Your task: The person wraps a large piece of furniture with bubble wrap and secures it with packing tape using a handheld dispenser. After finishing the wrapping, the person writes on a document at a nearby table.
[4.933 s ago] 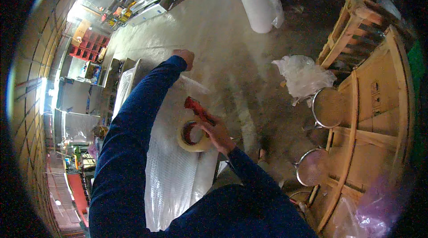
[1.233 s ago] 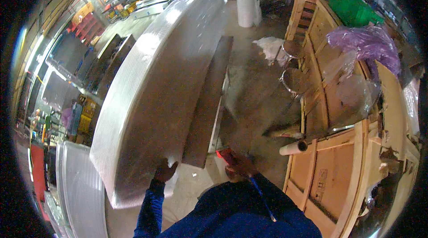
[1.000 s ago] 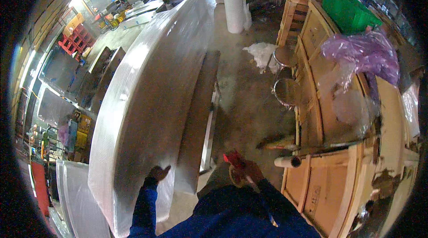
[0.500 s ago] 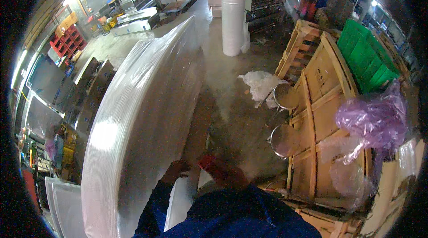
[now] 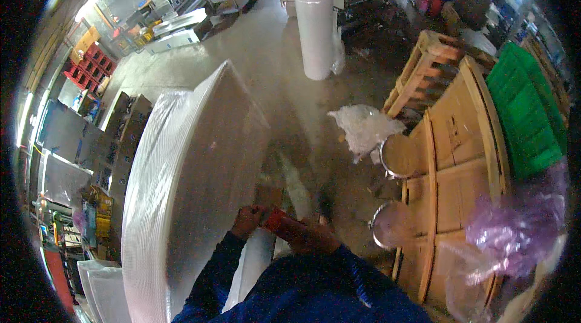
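My right hand (image 5: 313, 237) is closed around a red object (image 5: 281, 224), blurred and partly covered by the fingers, so its kind cannot be made out. Close against the object's left end is my left hand (image 5: 246, 221), fingers curled together; whatever they pinch is too small to see. Just left of both hands stands a tall, flat panel-like load (image 5: 212, 159), wrapped in clear film and bubble wrap, on its edge. A brown patch (image 5: 269, 195) shows beyond my hands, beside the load's lower edge.
An upright roll of white wrap (image 5: 316, 32) stands ahead. Crumpled clear plastic (image 5: 363, 129) lies on the floor. Along the right are a wood-framed carton (image 5: 460, 172), two round metal-rimmed pieces (image 5: 387, 226), a pallet (image 5: 420, 75), a green bin (image 5: 523, 111) and purple film (image 5: 514, 232).
The view has shifted, and the wrapped load's far top corner appears lower. My hands have come slightly up, with the left hand now nearer the red object.
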The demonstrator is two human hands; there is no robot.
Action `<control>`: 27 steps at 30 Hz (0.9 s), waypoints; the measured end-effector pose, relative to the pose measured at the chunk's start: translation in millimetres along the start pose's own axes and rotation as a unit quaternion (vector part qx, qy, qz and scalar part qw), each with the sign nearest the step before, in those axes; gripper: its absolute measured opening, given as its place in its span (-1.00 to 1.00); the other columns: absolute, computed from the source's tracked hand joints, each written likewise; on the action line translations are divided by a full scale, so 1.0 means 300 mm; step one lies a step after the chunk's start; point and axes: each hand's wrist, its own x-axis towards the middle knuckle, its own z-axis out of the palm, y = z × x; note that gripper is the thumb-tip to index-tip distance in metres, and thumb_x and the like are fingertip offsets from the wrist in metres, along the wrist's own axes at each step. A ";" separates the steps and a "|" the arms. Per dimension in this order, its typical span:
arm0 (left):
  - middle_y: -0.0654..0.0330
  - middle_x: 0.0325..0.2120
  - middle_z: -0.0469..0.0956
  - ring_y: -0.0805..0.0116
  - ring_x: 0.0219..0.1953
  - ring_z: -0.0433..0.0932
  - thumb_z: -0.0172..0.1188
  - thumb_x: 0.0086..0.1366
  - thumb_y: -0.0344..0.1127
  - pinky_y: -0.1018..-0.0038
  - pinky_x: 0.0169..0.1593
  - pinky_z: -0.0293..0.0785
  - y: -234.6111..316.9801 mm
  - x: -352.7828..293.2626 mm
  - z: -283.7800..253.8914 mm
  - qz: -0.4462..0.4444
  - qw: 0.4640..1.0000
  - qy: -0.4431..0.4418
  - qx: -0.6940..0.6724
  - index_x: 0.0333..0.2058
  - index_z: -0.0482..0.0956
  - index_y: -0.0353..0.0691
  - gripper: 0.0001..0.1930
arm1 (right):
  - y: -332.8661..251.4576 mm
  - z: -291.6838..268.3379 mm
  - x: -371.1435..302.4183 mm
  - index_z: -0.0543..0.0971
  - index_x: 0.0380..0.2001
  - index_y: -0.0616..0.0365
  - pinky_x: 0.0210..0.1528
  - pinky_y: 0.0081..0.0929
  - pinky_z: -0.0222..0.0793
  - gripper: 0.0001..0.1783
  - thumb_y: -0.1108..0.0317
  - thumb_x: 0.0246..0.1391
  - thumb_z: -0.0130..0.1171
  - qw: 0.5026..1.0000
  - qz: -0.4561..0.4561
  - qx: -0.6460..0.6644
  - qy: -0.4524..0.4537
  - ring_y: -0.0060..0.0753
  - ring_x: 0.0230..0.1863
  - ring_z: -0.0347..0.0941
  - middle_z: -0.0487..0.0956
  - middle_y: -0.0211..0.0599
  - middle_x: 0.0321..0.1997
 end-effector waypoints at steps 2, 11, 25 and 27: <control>0.05 -0.46 0.67 0.25 -0.42 0.65 0.16 0.30 -0.22 0.25 -0.26 0.58 0.106 0.195 -0.041 0.088 0.993 0.032 0.068 -0.28 0.70 -0.28 -0.75 | 0.009 -0.113 0.082 0.42 0.25 0.03 -0.25 -0.21 0.43 -0.35 0.03 0.13 0.23 0.999 0.012 0.040 0.017 -0.22 -0.21 0.58 0.63 -0.25 -0.22; 0.03 -0.26 0.67 0.02 -0.17 0.66 0.21 0.14 -0.16 0.12 -0.17 0.58 0.277 1.335 -0.270 0.064 0.778 -0.106 0.615 -0.28 0.68 -0.17 -0.74 | 0.352 -0.102 0.674 0.45 0.22 0.19 -0.15 -0.46 0.47 -0.34 0.10 0.12 0.31 0.912 -0.028 0.391 0.118 -0.47 -0.23 0.52 0.64 -0.32 -0.17; 0.21 -0.04 0.66 0.15 -0.01 0.64 0.15 0.27 -0.18 -0.04 0.01 0.52 0.382 1.350 -0.328 -0.164 0.668 -0.010 0.726 -0.12 0.71 -0.04 -0.73 | 0.415 0.077 1.012 0.49 0.17 0.19 -0.01 -0.47 0.43 -0.44 0.13 0.18 0.28 0.805 -0.059 0.590 0.033 -0.54 -0.05 0.46 0.58 -0.38 0.05; 0.24 -0.14 0.70 0.13 -0.08 0.67 0.18 0.22 -0.17 0.01 -0.08 0.54 0.363 1.319 -0.311 -0.033 0.637 -0.095 0.764 -0.20 0.73 -0.06 -0.75 | 0.432 0.076 1.010 0.49 0.17 0.17 0.02 -0.46 0.43 -0.45 0.12 0.19 0.26 0.847 -0.007 0.531 0.004 -0.53 -0.03 0.47 0.57 -0.35 0.07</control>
